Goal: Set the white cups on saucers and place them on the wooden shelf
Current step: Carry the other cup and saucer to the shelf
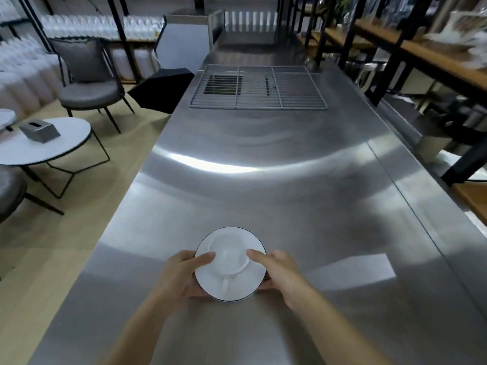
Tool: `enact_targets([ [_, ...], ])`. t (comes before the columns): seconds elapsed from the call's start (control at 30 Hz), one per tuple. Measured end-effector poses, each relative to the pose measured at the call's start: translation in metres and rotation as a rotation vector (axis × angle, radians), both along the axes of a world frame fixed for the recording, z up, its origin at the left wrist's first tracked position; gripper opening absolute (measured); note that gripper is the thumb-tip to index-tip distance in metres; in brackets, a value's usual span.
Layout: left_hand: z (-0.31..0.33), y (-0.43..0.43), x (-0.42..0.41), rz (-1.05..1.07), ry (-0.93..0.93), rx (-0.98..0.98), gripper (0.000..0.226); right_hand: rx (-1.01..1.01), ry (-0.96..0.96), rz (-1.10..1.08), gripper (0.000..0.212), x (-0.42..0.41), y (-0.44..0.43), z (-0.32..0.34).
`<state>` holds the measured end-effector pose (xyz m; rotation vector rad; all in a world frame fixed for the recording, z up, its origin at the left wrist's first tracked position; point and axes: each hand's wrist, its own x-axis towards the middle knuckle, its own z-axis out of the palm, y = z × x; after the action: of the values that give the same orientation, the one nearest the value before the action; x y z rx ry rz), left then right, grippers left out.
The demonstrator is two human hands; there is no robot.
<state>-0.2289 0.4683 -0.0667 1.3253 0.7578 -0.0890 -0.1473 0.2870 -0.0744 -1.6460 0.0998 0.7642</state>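
A white cup stands upright on a white saucer with a thin dark rim, its handle pointing toward me. My left hand grips the saucer's left edge, thumb resting on top near the cup. My right hand grips the right edge, thumb on top as well. The saucer is low over the steel counter, near its front; I cannot tell if it touches. The wooden shelf with black posts runs along the right, holding blurred white crockery at the far end.
A wire rack lies flat at the counter's far end. To the left, on the floor, are a round white table with a grey tissue box, and grey chairs. A lower wooden shelf board sits at right.
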Motion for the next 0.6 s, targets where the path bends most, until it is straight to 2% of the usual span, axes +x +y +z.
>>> enact_targets([
  [0.13, 0.022, -0.035, 0.041, -0.137, -0.063, 0.070, 0.038, 0.025, -0.069, -0.138, 0.027, 0.017, -0.045, 0.020],
  [0.27, 0.045, -0.089, 0.093, -0.323, -0.135, 0.070, 0.026, 0.005, -0.164, -0.321, 0.028, 0.033, -0.107, 0.051],
  [0.47, 0.086, -0.205, 0.163, -0.633, -0.215, 0.035, 0.033, -0.027, -0.201, -0.710, 0.026, 0.041, -0.212, 0.090],
  [0.53, 0.098, -0.247, 0.181, -0.714, -0.228, 0.022, 0.037, -0.043, -0.208, -0.842, 0.041, 0.041, -0.245, 0.099],
  [0.6, 0.107, -0.291, 0.195, -0.784, -0.242, 0.005, 0.041, -0.047, -0.204, -0.958, 0.065, 0.039, -0.276, 0.105],
])
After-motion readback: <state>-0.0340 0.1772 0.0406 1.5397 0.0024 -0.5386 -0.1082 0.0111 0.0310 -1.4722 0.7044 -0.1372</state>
